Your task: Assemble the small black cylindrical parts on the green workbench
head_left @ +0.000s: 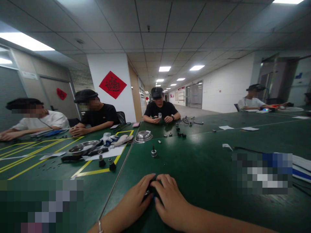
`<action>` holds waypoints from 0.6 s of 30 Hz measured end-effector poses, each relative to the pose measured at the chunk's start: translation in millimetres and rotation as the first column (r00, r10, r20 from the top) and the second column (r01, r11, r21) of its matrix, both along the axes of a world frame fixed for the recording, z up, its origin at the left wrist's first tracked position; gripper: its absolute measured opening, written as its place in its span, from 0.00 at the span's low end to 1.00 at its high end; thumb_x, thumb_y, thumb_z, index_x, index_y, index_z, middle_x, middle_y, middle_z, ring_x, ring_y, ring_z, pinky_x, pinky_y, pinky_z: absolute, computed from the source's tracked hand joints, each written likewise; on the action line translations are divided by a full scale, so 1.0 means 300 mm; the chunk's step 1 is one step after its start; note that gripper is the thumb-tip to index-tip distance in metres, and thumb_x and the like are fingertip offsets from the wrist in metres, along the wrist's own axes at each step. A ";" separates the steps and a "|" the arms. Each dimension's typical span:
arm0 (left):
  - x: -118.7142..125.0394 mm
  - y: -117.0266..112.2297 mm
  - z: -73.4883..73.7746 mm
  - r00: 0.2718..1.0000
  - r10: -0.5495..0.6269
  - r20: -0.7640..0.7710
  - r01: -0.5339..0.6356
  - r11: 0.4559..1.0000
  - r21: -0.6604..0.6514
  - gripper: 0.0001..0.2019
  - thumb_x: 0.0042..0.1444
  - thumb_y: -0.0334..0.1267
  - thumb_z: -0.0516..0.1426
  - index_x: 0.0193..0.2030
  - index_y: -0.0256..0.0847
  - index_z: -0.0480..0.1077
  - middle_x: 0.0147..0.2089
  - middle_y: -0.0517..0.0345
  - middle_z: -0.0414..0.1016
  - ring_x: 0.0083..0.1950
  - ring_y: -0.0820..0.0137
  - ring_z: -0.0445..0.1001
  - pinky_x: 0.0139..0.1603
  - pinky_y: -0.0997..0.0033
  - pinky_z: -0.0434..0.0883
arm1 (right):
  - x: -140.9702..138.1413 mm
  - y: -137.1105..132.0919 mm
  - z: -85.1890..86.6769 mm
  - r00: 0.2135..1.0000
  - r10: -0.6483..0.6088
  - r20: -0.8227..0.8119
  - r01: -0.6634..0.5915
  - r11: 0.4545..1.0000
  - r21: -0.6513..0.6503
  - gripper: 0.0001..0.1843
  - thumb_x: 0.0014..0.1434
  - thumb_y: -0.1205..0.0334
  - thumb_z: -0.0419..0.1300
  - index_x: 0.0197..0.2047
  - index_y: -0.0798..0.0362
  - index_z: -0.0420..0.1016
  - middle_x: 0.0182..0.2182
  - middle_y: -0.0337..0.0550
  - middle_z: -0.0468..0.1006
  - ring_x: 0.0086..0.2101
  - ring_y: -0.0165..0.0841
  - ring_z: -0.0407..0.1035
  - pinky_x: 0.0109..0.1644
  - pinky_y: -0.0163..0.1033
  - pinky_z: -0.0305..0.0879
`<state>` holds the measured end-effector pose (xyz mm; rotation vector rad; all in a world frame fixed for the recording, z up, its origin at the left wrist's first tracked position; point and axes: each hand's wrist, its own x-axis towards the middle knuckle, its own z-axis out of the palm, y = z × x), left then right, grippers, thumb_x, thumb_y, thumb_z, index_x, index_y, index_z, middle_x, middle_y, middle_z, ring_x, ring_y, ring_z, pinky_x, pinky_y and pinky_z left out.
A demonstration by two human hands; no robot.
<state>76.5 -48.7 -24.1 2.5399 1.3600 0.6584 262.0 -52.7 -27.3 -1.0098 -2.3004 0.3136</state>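
Observation:
My left hand (134,202) and my right hand (170,201) meet at the near edge of the dark green table (199,161). Both curl around a small dark part (151,188) held between the fingertips; most of it is hidden by the fingers. A bracelet sits on my left wrist. Beyond the hands, a small metal cylindrical part (154,152) stands upright on the table. Two black cone-shaped pieces (107,162) stand to the left of it.
A metal bowl (143,136) and a metal tray (81,148) with gloves and white paper lie left of centre. Several small dark parts (178,132) sit before a seated person across the table. Two people sit at the left, another at the far right. Yellow tape lines mark the left table.

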 end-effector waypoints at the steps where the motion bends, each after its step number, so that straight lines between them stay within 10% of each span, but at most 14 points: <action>1: 0.001 0.001 -0.004 1.000 0.017 -0.012 -0.017 1.000 0.013 0.27 0.55 0.29 0.51 0.63 0.46 0.54 0.62 0.51 0.65 0.62 0.64 0.65 0.62 0.56 0.64 | 0.000 0.001 0.002 1.000 0.007 0.010 -0.007 1.000 -0.002 0.20 0.54 0.70 0.54 0.50 0.49 0.65 0.47 0.44 0.66 0.47 0.39 0.58 0.54 0.45 0.52; 18: -0.046 0.037 -0.044 0.957 0.181 -0.227 -0.169 0.983 0.074 0.22 0.63 0.33 0.42 0.63 0.39 0.60 0.64 0.52 0.64 0.66 0.62 0.59 0.65 0.56 0.60 | -0.003 0.005 0.003 0.998 -0.042 -0.039 0.040 0.998 -0.045 0.20 0.53 0.69 0.55 0.51 0.51 0.67 0.46 0.45 0.68 0.46 0.39 0.61 0.52 0.44 0.57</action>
